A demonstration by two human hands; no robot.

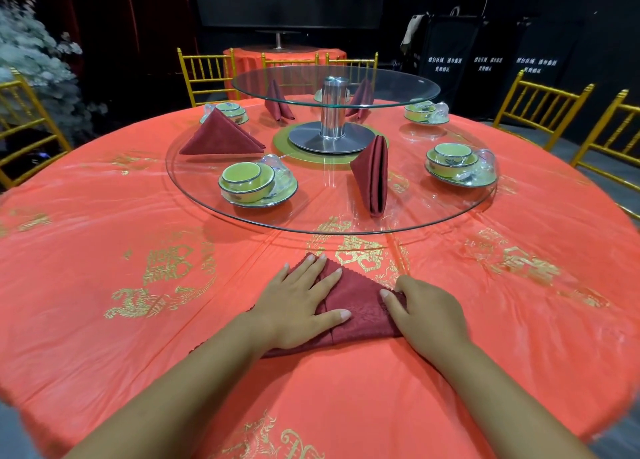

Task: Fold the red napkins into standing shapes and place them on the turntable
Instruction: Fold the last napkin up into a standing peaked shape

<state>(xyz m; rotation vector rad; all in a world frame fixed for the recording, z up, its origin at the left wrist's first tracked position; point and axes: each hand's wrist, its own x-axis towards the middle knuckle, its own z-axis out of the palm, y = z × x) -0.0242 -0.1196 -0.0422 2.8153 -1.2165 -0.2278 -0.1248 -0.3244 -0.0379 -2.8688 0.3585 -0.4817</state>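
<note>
- Nearest the camera, short of the glass turntable (194, 199), a red napkin (360, 315) lies flat on the tablecloth (104, 320), partly folded into a triangle.
- Left hand (298, 306) presses on it, palm down, fingers spread, clasping nothing.
- Right hand (426, 311) rests at the napkin's right corner; fingertips (386, 294) touch the cloth, though a pinch cannot be told.
- On the turntable's near part, a folded napkin (372, 176) stands right of a green cup set (256, 183).
- Toward its left side sits a tent-shaped napkin (220, 136).
- Beyond the turntable's steel post (333, 108), two more napkins (277, 102) stand.
</note>
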